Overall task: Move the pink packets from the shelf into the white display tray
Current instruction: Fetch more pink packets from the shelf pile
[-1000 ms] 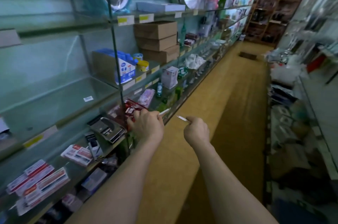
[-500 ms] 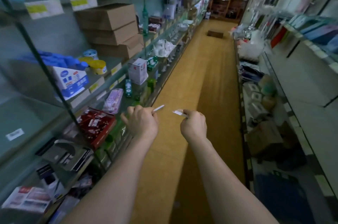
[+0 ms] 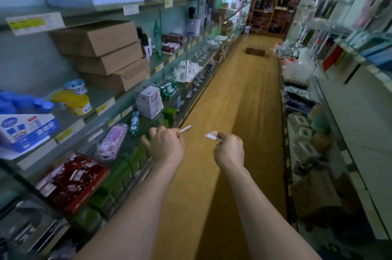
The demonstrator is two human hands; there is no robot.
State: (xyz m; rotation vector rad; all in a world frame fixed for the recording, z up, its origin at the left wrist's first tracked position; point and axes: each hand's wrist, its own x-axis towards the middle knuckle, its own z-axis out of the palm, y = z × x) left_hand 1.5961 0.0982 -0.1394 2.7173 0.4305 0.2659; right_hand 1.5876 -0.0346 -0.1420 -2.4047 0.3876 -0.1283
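Note:
A stack of pink packets [image 3: 111, 142] lies flat on the lower glass shelf at my left. My left hand [image 3: 164, 146] hovers just right of that shelf's edge and pinches a thin white card [image 3: 185, 129] that sticks out forward. My right hand [image 3: 229, 150] is over the aisle floor, curled round a second small white card [image 3: 212, 136]. The two cards point toward each other with a gap between them. No white display tray is recognisable in view.
Glass shelves run along my left with brown cartons [image 3: 101, 51], a white box [image 3: 148, 101], a red box [image 3: 74, 179] and green boxes [image 3: 135, 160]. The yellow-brown aisle floor [image 3: 237, 90] runs ahead, with a brown box [image 3: 255, 50] far off. Cluttered shelves line the right.
My view has moved forward along the aisle and turned right. Both hands keep their cards and have stayed in front of me; the pink packets now lie closer to my left hand.

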